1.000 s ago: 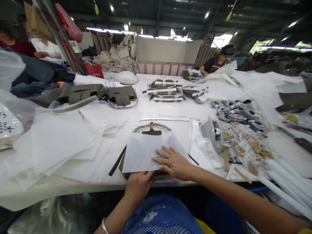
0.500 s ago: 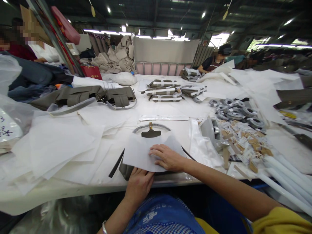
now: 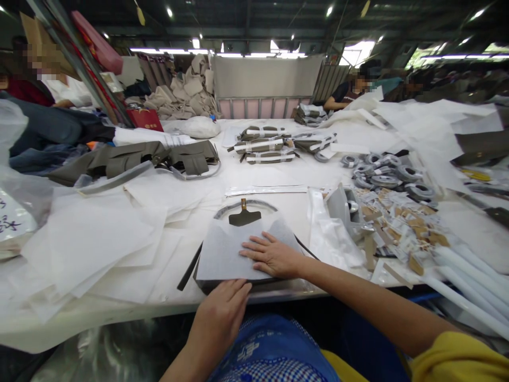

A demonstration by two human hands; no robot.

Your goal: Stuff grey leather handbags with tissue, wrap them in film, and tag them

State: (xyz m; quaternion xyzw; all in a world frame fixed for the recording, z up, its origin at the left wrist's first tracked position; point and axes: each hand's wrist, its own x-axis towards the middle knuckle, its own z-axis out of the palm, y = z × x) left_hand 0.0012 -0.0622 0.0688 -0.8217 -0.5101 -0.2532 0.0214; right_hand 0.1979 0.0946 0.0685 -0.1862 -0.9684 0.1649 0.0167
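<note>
An olive-grey handbag (image 3: 204, 285) lies flat by the table's front edge, its wrapped handle (image 3: 264, 205) arching away from me and its tab (image 3: 244, 217) showing. A sheet of white paper (image 3: 222, 252) covers most of the bag's face. My right hand (image 3: 274, 256) rests flat on the sheet with fingers spread, holding nothing. At the bag's near edge is my left hand (image 3: 226, 305), open, its fingers stretched out to the right and the tips by the lower rim. Its thumb is hidden. A dark strap (image 3: 190, 267) sticks out on the left.
Loose paper sheets (image 3: 99, 233) spread on the left. On the right are a grey box (image 3: 345, 207), a heap of tags (image 3: 401, 220) and several wrapped coils (image 3: 387, 172). Wrapped bags (image 3: 264, 144) lie farther back. A co-worker (image 3: 345, 93) is at the far right.
The paper now lies flatter, with its lower edge straight along the bag's rim. My left hand has drawn back off the sheet towards me. My right hand has flattened and its fingers have spread.
</note>
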